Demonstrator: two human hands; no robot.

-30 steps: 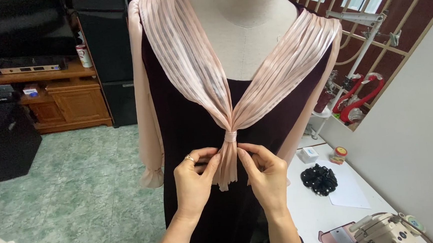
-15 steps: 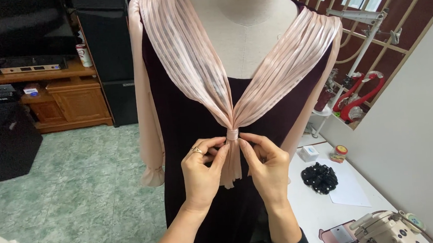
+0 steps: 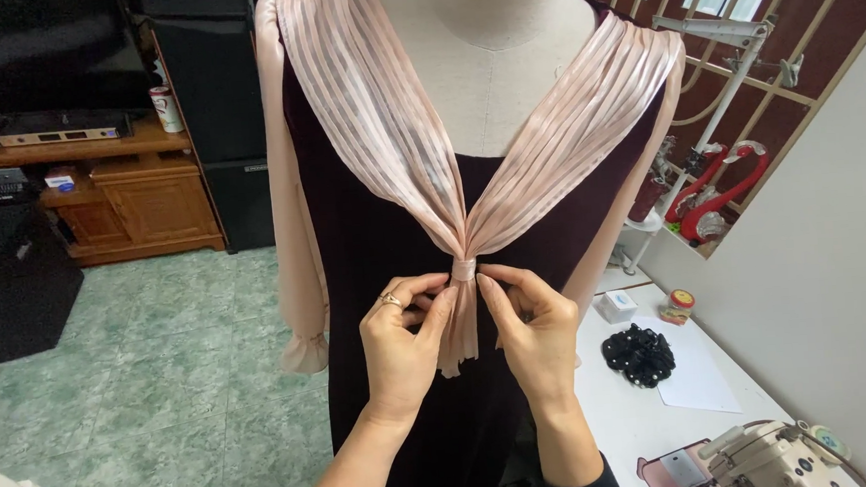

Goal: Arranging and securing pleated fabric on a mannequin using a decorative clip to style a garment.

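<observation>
A dress form [image 3: 487, 65] wears a dark maroon dress [image 3: 372, 227] with a pink striped pleated collar [image 3: 375, 117]. The collar's two sides meet at a small pink loop [image 3: 464, 270] on the chest, and a short tail hangs below it. My left hand [image 3: 404, 341], with a ring on one finger, pinches the fabric just left of the loop. My right hand [image 3: 530, 326] pinches it from the right. Both sets of fingertips touch the gathered collar under the loop. A sheer pink sleeve [image 3: 300, 282] hangs on the left side.
A white table [image 3: 654, 420] at lower right holds a black scrunchie [image 3: 638, 353], a small white box [image 3: 616, 305], a small jar [image 3: 676, 306], a sheet of paper and a sewing machine [image 3: 767, 459]. A wooden cabinet [image 3: 130, 197] and black speaker stand at back left on green tile.
Both hands have risen a little and closed in on the loop at the collar's gather. The fingertips now sit right under it.
</observation>
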